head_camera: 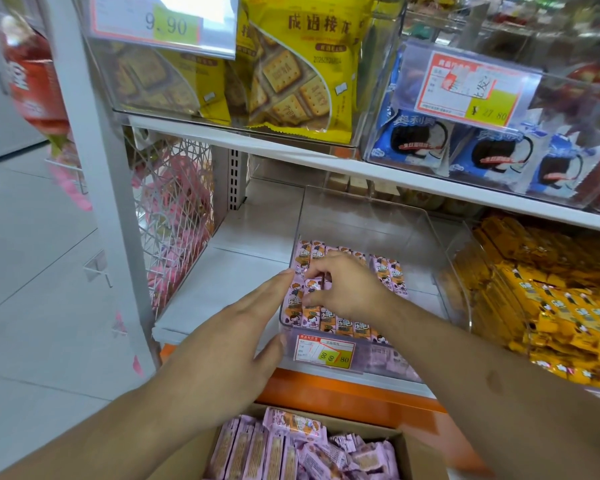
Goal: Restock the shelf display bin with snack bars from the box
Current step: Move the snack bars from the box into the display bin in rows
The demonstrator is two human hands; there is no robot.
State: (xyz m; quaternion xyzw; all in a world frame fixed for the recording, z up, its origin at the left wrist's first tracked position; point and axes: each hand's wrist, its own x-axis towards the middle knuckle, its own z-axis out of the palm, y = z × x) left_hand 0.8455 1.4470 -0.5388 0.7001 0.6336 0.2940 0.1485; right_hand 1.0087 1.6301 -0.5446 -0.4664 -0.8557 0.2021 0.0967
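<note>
Left hand lies flat against the bin; right hand pinches a snack bar, its length running front-to-back.

This is a shop that sells snacks. White shelves hold clear plastic bins full of wrapped treats. One bin up top has yellow bags of square crackers. Next to it are blue packs of dark round cookies. Lower down there are lots of little pink snack bars and a big pile of yellow ones. Price tags with numbers on them hang on the front of the bins, like 9.90 and 27.80. A cardboard box on the floor below holds more pink bars. The floor has pale tiles.
</note>
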